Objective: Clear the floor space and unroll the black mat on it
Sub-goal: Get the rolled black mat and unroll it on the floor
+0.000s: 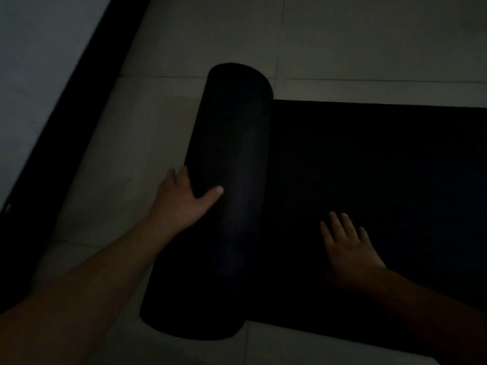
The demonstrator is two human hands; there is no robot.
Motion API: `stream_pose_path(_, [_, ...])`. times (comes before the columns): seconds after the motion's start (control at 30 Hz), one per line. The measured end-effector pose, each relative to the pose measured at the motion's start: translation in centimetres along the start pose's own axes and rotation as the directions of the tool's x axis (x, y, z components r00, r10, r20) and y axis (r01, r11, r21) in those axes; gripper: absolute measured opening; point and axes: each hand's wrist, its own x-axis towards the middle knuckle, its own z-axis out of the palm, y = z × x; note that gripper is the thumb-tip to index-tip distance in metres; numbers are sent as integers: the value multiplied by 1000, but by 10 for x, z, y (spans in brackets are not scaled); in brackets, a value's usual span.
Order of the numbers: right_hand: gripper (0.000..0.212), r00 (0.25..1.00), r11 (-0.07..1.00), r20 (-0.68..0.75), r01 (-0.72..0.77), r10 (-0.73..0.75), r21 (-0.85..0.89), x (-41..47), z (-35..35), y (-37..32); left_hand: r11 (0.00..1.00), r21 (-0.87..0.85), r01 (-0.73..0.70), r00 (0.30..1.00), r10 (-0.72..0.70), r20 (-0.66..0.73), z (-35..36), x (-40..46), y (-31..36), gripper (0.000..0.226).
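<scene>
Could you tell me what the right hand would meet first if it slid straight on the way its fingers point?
Probably nothing but more flat mat: the right hand points up-frame, slightly left, across it. Beyond the mat's far edge lies bare floor. The roll seems just left of that line.

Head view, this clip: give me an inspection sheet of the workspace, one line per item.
Surface: pale tiled floor, dimly lit.
Job's things: black mat partly unrolled to the right; remaining roll lies on the tiles.
Clutter: nothing seen.
Grippers: left hand against the roll's left side, thumb on top; right hand flat on the unrolled part, fingers spread.
Cables: nothing seen.
Surroundings: dark band along a light surface at left; too dark to identify.
</scene>
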Motion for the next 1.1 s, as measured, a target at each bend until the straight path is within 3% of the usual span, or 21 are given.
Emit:
stream_pose_path(0.07, [100,992,997,-108,71,-68,26,15,-8,-35,868,408,-282,922,363,-136,10,-19,17,98])
stream_pose_path(0.13, [102,996,995,-70,60,-54,77,30,-14,-64,666,486,-565,733,676,-75,32,-40,38,90])
stream_pose_path(0.2, [101,999,996,38,9,-13,92,41,-14,-78,534,471,-702,643,760,97,58,-55,49,85])
stream_pose_path(0.27, [102,995,998,101,-25,19,59,46,-13,-82,490,491,-720,658,706,261,74,-51,44,80])
stream_pose_path(0.33, [106,995,998,99,-37,33,45,46,-12,-83,510,530,-678,719,609,334,77,-39,24,79])
stream_pose_path(0.47, [113,993,998,104,-60,56,37,48,-10,-86,535,638,-554,818,490,300,69,-14,-32,84])
stream_pose_path(0.67, [117,988,999,148,-51,48,19,55,-5,-83,720,649,-246,968,212,131,35,10,-105,95])
stream_pose_path(0.83, [119,975,999,218,-45,39,21,59,-12,-83,788,604,-119,993,80,91,5,27,-150,96])
stream_pose_path(1.0, [118,963,999,264,-51,48,6,56,-21,-84,893,446,-50,999,38,36,-23,41,-179,87])
stream_pose_path(1.1, [111,980,999,195,-46,47,-9,57,-34,-109,940,340,-10,997,33,-63,-39,51,-199,85])
